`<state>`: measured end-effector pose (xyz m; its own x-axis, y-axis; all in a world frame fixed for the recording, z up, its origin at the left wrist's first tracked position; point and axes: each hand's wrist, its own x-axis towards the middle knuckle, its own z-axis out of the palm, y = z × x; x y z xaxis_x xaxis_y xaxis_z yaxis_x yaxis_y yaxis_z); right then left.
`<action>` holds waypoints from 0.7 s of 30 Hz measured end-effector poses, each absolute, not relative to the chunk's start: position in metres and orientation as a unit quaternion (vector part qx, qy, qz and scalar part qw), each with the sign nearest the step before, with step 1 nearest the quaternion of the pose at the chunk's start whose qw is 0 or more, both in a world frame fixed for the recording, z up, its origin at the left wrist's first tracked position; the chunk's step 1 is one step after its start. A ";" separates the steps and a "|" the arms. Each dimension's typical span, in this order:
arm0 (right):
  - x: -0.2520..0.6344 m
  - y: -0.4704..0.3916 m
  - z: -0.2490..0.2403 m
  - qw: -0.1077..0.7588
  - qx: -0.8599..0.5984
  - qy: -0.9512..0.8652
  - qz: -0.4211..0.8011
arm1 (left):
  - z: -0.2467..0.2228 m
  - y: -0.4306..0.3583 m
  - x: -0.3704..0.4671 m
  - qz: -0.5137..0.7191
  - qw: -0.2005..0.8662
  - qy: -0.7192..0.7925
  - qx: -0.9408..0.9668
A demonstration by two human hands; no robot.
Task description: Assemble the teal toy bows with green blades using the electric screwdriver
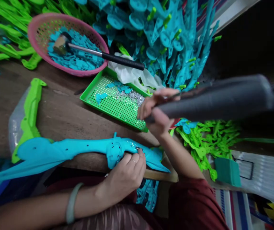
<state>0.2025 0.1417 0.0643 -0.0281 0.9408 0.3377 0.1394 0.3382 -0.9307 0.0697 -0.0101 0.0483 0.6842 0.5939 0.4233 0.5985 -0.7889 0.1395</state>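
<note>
Here's the blue part [86, 147], lying along the near edge of the surface [62, 115], and the left hand [125, 172] is right on it, fingers bunched at its right end by a tiny glint of metal; whether they pinch it, I can't tell. Above the blue part's right end comes the right hand [157, 111], fingers wrapped round a dark tool [213, 99], blurred and held apart from the part. Partway through, I'd judge: the holes toward the blue part's left are too small to read as filled or bare, and the spot at the fingertips looks unfinished. Just beyond the blue part, the green tray [113, 110] has plenty of metal bits [132, 96] left; farther off, a hammer [103, 55] lies across the pink basket [35, 44].
</note>
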 end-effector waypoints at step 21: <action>0.185 0.202 0.034 0.685 -0.336 -0.540 0.356 | 0.073 0.172 -0.029 0.014 -0.028 -0.557 -0.830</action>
